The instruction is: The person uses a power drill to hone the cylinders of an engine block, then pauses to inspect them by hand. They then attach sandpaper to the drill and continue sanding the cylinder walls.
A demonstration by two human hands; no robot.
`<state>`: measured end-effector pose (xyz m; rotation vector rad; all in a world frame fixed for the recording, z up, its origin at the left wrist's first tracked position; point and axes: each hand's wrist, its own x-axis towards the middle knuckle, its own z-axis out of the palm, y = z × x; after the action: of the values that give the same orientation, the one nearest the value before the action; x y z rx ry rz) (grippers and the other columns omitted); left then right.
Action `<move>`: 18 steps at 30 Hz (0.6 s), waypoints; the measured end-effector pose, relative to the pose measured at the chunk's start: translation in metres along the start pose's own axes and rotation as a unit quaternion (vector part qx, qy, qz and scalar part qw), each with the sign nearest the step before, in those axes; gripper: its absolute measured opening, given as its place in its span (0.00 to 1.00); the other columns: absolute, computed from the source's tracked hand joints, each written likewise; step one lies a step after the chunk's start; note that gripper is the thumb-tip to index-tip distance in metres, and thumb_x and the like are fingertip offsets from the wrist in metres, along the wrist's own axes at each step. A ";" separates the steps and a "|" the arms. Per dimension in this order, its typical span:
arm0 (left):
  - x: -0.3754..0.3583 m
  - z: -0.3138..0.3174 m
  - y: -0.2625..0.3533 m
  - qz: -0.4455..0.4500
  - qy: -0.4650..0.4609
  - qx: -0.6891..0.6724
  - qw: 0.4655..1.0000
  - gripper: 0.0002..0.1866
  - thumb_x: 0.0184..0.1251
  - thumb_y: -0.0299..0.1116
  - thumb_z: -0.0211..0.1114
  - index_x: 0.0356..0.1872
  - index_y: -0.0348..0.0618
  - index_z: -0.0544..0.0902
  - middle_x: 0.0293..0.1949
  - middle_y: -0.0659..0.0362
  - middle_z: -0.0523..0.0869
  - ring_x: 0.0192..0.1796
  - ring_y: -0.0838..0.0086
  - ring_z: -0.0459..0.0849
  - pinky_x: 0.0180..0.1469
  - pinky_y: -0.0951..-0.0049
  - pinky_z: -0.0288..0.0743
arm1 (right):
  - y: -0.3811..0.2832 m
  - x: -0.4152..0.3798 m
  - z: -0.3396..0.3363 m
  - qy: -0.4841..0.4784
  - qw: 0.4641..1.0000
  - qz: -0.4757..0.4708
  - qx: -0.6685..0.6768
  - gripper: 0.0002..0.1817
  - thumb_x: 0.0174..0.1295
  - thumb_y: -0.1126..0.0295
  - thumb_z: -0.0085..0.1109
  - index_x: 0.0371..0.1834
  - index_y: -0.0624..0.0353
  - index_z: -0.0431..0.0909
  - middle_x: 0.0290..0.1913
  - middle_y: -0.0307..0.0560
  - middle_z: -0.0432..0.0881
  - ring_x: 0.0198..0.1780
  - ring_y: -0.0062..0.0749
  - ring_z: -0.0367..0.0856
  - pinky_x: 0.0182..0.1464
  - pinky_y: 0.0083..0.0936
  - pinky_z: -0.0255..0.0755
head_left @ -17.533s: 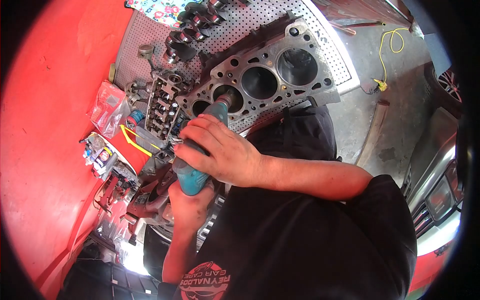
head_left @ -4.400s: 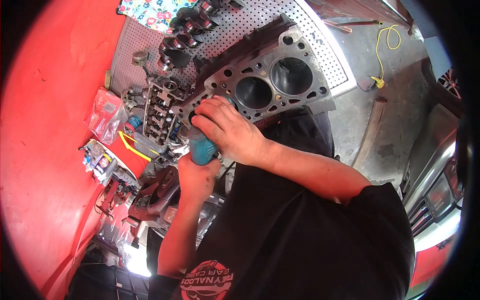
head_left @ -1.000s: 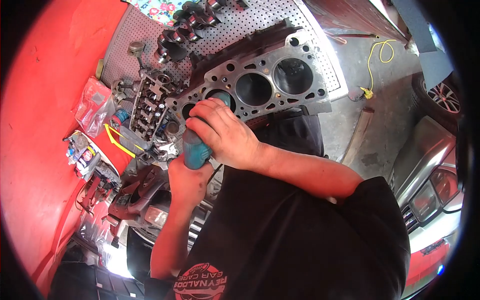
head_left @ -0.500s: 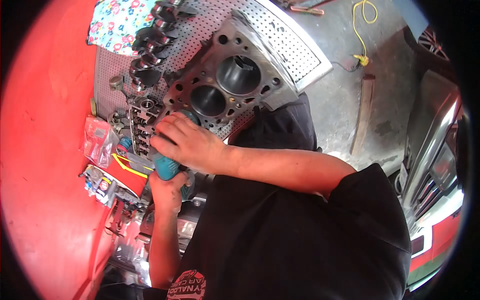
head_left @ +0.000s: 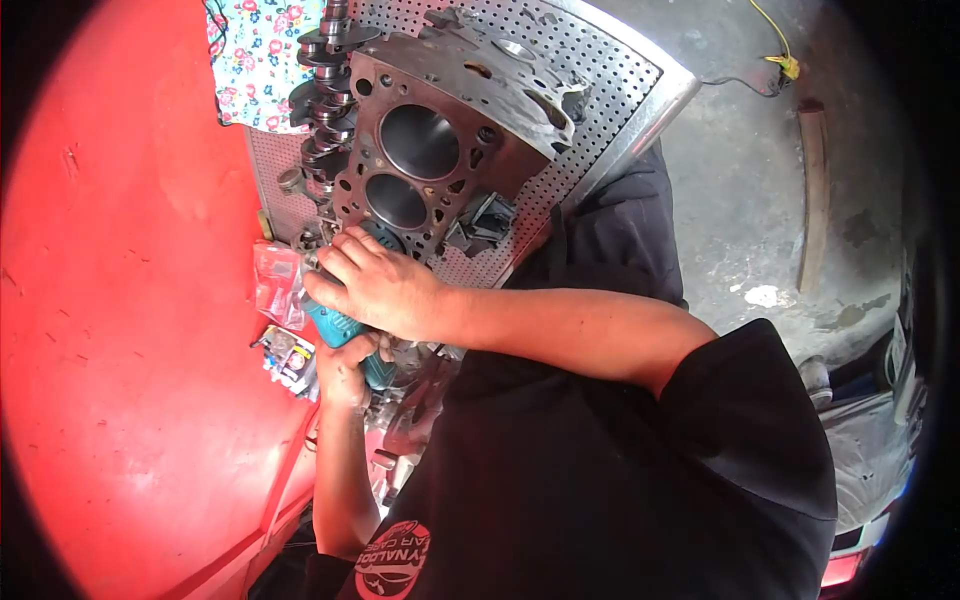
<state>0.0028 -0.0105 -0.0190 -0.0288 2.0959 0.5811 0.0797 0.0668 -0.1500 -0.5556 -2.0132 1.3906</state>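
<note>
My right hand [head_left: 385, 288] lies over the front of a teal power tool [head_left: 333, 322], fingers bent around it. Lower down, my left hand [head_left: 348, 368] wraps around the tool's rear part. The tool's dark round head [head_left: 382, 238] shows past my right fingertips, at the near corner of the engine block [head_left: 510, 88]. Two large cylinder bores face up in the block's flat top. Much of the tool is covered by my hands.
A crankshaft [head_left: 328, 100] lies beside a flowered cloth [head_left: 262, 70] on the perforated metal bench [head_left: 640, 75]. A plastic bag [head_left: 278, 280] and small packages [head_left: 288, 358] sit left of my hands. On the floor are a wooden bar [head_left: 815, 200] and a yellow cord [head_left: 785, 65].
The view has turned, so the engine block and crankshaft appear shifted and rotated. Both hands stay on the power tool, near the block's same corner.
</note>
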 end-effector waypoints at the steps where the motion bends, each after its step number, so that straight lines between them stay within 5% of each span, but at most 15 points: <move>1: -0.001 0.004 0.004 -0.013 0.027 0.013 0.999 0.14 0.53 0.24 0.64 0.42 0.30 0.82 0.28 0.51 0.85 0.26 0.64 0.84 0.34 0.64 0.82 | 0.000 0.000 0.001 0.003 1.000 0.002 -0.004 0.25 0.65 0.63 0.58 0.65 0.58 0.74 0.60 0.56 0.78 0.67 0.54 0.77 0.77 0.53 0.66; 18: -0.094 -0.020 0.011 0.027 0.099 0.021 0.994 0.11 0.56 0.28 0.68 0.40 0.35 0.85 0.29 0.58 0.87 0.29 0.71 0.86 0.32 0.70 0.79 | -0.075 0.006 -0.025 -0.014 0.995 -0.098 0.029 0.26 0.67 0.58 0.56 0.66 0.57 0.75 0.60 0.61 0.79 0.65 0.60 0.79 0.72 0.60 0.70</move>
<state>0.0376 -0.0279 0.0692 -0.0044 2.3073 0.5860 0.0935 0.0605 -0.0722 -0.3048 -1.9833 1.3389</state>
